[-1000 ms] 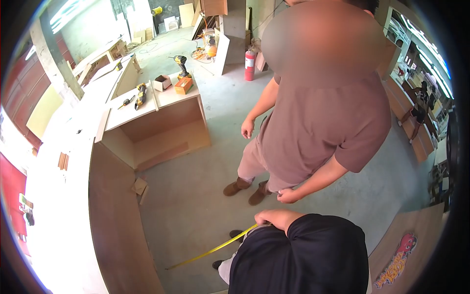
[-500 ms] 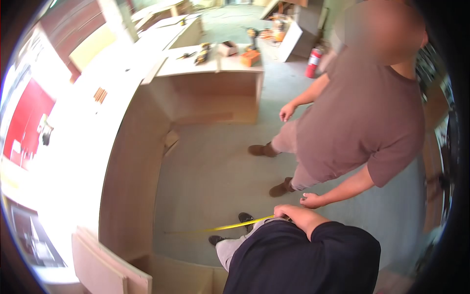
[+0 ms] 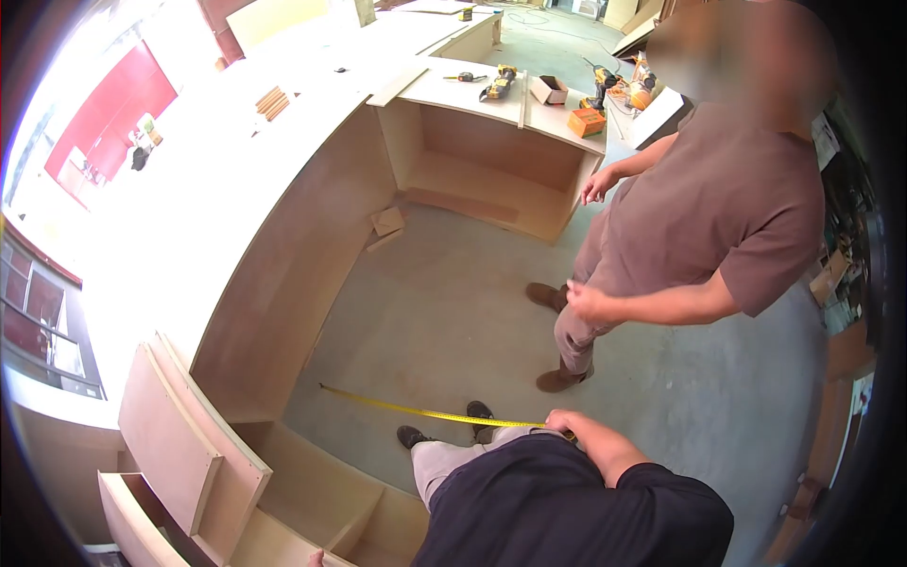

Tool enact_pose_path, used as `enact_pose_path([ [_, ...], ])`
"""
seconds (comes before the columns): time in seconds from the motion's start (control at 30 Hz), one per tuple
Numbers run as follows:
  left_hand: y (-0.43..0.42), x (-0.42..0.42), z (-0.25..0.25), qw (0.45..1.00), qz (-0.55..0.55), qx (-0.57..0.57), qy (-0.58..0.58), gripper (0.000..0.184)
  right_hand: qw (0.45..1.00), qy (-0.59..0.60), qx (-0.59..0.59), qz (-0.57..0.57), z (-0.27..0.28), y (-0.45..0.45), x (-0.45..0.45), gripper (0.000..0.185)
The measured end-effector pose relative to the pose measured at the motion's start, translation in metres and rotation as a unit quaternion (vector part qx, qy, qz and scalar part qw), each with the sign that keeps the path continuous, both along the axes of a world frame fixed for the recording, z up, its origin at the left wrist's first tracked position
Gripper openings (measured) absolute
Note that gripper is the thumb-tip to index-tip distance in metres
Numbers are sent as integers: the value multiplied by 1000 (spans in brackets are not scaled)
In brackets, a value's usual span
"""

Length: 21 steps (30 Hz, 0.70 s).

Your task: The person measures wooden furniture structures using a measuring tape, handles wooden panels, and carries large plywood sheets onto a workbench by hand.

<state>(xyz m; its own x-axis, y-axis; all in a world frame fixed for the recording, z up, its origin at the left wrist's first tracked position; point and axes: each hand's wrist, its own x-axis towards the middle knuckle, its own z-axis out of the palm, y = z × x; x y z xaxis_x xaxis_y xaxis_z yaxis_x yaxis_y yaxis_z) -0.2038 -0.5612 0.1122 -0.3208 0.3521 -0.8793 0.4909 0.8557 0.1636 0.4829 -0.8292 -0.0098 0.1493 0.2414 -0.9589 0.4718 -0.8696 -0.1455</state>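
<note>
My right hand (image 3: 561,421) is closed at my waist, gripping a yellow tape measure (image 3: 444,416). The extended blade runs left in front of my shoes, its free end above the floor near the long cabinet (image 3: 283,274). Of my left hand (image 3: 316,559) only fingertips show at the bottom edge, beside the low open cabinet (image 3: 368,501); its grip is hidden.
A co-worker in a brown shirt (image 3: 718,208) stands ahead to the right, both hands raised. Drills (image 3: 599,87), a dark box and an orange box (image 3: 586,122) lie on the far cabinet. Loose panels (image 3: 170,435) lean at the lower left. Wood scraps (image 3: 387,223) lie by the long cabinet.
The view has swung left, bringing the low cabinet and my left fingertips into sight. The co-worker has raised both hands. My right hand keeps hold of the tape measure.
</note>
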Motion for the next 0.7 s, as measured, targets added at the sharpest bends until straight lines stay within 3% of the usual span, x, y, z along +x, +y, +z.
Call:
enact_pose_path([
  [0.2, -19, -13, 0, 1000, 24, -6, 4, 75, 1000, -8, 8, 7, -32, -8, 3, 41],
  [0.7, -33, -25, 4, 999, 50, -16, 5, 74, 999, -2, 27, -31, -13, -7, 4, 34],
])
